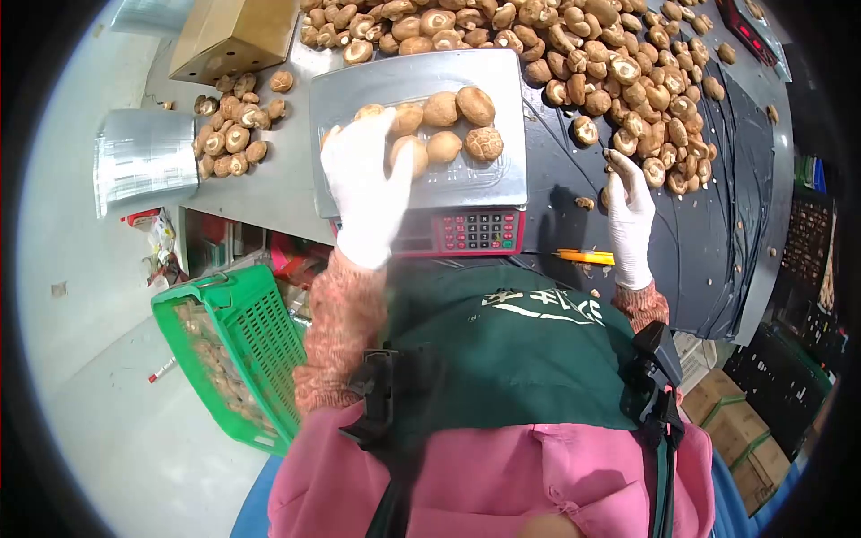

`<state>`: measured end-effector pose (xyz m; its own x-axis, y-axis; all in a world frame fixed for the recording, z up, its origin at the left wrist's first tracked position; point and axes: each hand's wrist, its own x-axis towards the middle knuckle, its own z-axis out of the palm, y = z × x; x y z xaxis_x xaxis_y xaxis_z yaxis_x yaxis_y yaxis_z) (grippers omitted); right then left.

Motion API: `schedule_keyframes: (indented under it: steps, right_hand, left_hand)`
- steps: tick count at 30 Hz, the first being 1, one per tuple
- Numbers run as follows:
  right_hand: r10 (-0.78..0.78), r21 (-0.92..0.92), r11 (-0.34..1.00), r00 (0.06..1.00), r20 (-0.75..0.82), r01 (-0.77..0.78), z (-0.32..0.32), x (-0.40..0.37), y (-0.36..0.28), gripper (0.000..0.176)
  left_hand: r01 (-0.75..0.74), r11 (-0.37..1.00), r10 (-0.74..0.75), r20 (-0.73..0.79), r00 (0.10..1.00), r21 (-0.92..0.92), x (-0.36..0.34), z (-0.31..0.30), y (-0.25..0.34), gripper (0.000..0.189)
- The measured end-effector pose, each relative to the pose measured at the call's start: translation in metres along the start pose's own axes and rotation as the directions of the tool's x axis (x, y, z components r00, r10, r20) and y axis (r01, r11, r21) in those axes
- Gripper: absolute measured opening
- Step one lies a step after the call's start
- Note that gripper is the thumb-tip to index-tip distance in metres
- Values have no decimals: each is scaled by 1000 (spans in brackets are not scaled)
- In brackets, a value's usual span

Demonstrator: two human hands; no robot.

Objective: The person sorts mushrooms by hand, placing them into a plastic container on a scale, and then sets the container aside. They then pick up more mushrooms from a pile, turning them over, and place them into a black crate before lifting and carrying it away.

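My left hand (363, 184), in a white glove, reaches over the clear tray on the scale's metal plate (327, 99). Its thumb and fingers are spread among the shiitake mushrooms, with the thumb against one mushroom (413, 154); nothing seems gripped. Several other shiitakes, such as a cracked one (484, 143), sit in rows there, some partly behind the hand. My right hand (630, 220), also gloved, is over the dark table right of the scale. Its fingers curl beside a brown mushroom (605, 195), mostly hidden by the hand and seemingly held.
A large shiitake pile (628, 81) covers the back and right; a smaller heap (233, 130) lies left, near a cardboard box (233, 40) and stacked clear trays (143, 161). A yellow-orange tool (585, 256) rests at the table's front. A green crate (260, 314) stands below left.
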<state>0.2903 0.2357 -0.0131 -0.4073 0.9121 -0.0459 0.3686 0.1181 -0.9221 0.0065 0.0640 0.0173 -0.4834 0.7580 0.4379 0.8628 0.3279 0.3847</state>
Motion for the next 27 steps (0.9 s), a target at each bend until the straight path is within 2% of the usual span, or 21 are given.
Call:
schedule_keyframes:
  steps: [2, 4, 5, 8, 10, 12, 14, 16, 17, 20, 21, 22, 23, 24, 25, 26, 27]
  right_hand:
    - [19, 6, 1000, 1000, -8, -19, 7, -2, -18, 35]
    - [-318, -231, 920, 948, 36, 317, 15, 3, -23, 36]
    - [-433, -225, 871, 899, 69, 437, 24, 3, -30, 39]
    - [-625, -299, 668, 732, 271, 682, 57, 13, -60, 56]
    - [-632, -354, 569, 670, 389, 742, 84, 20, -72, 63]
    - [-572, -329, 604, 682, 455, 726, 108, 25, -64, 67]
    - [-613, -378, 540, 659, 436, 752, 108, 29, -67, 61]
    - [-579, -421, 506, 658, 481, 753, 108, 32, -70, 57]
    - [-584, -407, 528, 667, 464, 745, 110, 32, -69, 54]
    - [-587, -420, 502, 654, 477, 756, 102, 31, -76, 54]
    - [-607, -342, 588, 679, 413, 733, 100, 26, -78, 54]
    - [-614, -262, 665, 712, 342, 699, 98, 17, -81, 54]
    - [-403, 51, 910, 852, 335, 411, 94, 6, -90, 55]
    - [-298, 160, 954, 881, 367, 255, 93, -2, -91, 53]
    - [-191, 260, 961, 899, 394, 90, 90, -10, -91, 51]
    - [-91, 360, 930, 905, 414, -71, 79, -17, -88, 49]
    - [-94, 294, 955, 901, 423, -39, 63, -26, -83, 45]
  left_hand:
    - [-32, 998, 30, 33, 999, 55, 10, 7, -9, 52]
    - [-34, 996, 28, 79, 996, 78, 13, 14, -16, 59]
    - [-22, 997, 14, 109, 994, 74, 13, 17, -20, 61]
    - [20, 998, -26, 132, 991, 51, 15, 21, -26, 63]
    - [30, 998, -36, 135, 990, 47, 15, 24, -29, 63]
    - [17, 998, -25, 147, 989, 56, 18, 27, -33, 63]
    - [44, 997, -56, 179, 982, 71, 26, 26, -35, 66]
    - [23, 995, -40, 183, 982, 94, 27, 26, -36, 68]
    - [4, 994, -23, 180, 983, 107, 29, 24, -33, 70]
    - [-46, 999, 45, 59, 997, 4, 33, 8, -20, 72]
    - [-109, 990, 111, 13, 994, -87, 32, 0, -15, 76]
    - [-100, 976, 108, 36, 993, -193, 30, -7, -6, 77]
    - [-87, 947, 113, 65, 991, -311, 26, -13, 7, 79]
    - [-70, 897, 124, 98, 987, -436, 22, -15, 24, 80]
    - [-75, 814, 224, 193, 955, -576, 19, -19, 37, 83]
    - [-125, 780, 323, 223, 920, -613, 11, -15, 50, 85]
    - [-75, 744, 340, 280, 898, -664, 3, -10, 59, 85]
